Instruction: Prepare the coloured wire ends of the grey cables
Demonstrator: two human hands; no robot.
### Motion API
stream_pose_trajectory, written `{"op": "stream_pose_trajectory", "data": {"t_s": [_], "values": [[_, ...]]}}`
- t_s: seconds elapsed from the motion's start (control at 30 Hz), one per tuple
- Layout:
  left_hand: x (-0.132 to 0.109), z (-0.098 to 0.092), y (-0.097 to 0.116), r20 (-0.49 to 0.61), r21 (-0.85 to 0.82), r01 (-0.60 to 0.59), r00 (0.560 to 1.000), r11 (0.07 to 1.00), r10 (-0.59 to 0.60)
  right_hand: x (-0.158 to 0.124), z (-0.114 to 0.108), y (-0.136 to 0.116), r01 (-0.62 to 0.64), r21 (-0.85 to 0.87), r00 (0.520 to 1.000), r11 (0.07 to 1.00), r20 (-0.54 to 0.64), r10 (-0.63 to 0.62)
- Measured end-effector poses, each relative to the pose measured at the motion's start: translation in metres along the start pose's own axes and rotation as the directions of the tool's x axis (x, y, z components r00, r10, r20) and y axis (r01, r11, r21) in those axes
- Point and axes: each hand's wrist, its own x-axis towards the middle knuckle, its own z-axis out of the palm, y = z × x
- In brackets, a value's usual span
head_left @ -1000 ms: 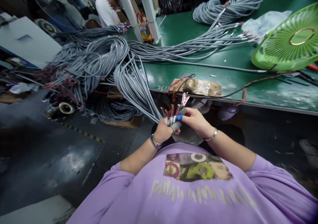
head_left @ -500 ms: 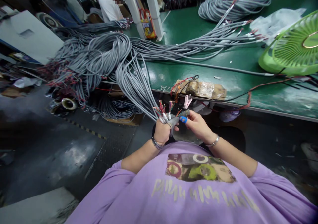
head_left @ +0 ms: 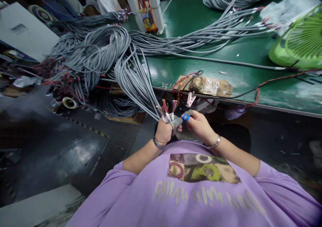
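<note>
- My left hand (head_left: 164, 132) is closed round the ends of several grey cables (head_left: 134, 86), thumb laid across them; the thumb wears a grey cover (head_left: 176, 122).
- My right hand (head_left: 201, 125) is just beside it, thumb and forefinger drawn close together; I cannot tell whether a wire sits between them. A blue wrap (head_left: 185, 117) is on that thumb.
- The cables run up and away to the left of my grip, towards the large heap (head_left: 108, 49) at the table's edge.
- Stripped coloured wires (head_left: 164, 108) fan upward just above my left fist, out of white ends (head_left: 166, 117).
- I judge each jacket smooth, springy and fairly stiff, light singly; the hanging length together should drag on my left hand.
- The thin wires look soft and easily bent, their bare tips the most fragile part.
- Best hold: firmly on the jackets just below the white ends, with only a light fingertip pinch on single wires.
- A pink clip (head_left: 190, 99) stands just above my right fingers, apart from them.
</note>
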Motion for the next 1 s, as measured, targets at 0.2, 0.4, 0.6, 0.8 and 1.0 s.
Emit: {"op": "stream_pose_trajectory", "data": {"t_s": [0.2, 0.4, 0.6, 0.8, 1.0], "values": [[0.003, 0.0, -0.005, -0.071, -0.098, -0.054, 0.996, 0.994, 0.047, -0.001, 0.003, 0.003, 0.003, 0.053, 1.0, 0.999, 0.005, -0.003], [0.003, 0.001, -0.007, -0.101, -0.11, -0.056, 0.994, 0.992, 0.045, -0.002, 0.001, 0.003, 0.0, 0.041, 1.0, 0.999, 0.015, -0.001], [0.006, 0.006, -0.003, -0.141, -0.128, -0.059, 0.989, 0.99, 0.041, -0.003, -0.003, 0.0, 0.069, -0.049, 0.996, 0.996, 0.056, -0.066], [0.007, 0.003, -0.006, -0.112, -0.09, -0.047, 0.993, 0.995, 0.037, 0.003, -0.016, -0.009, 0.027, -0.096, 0.995, 0.995, 0.098, -0.018], [0.002, 0.001, -0.01, -0.088, -0.01, -0.034, 0.996, 0.999, 0.033, 0.01, -0.016, -0.024, -0.077, -0.079, 0.984, 0.994, 0.156, 0.089]]}}
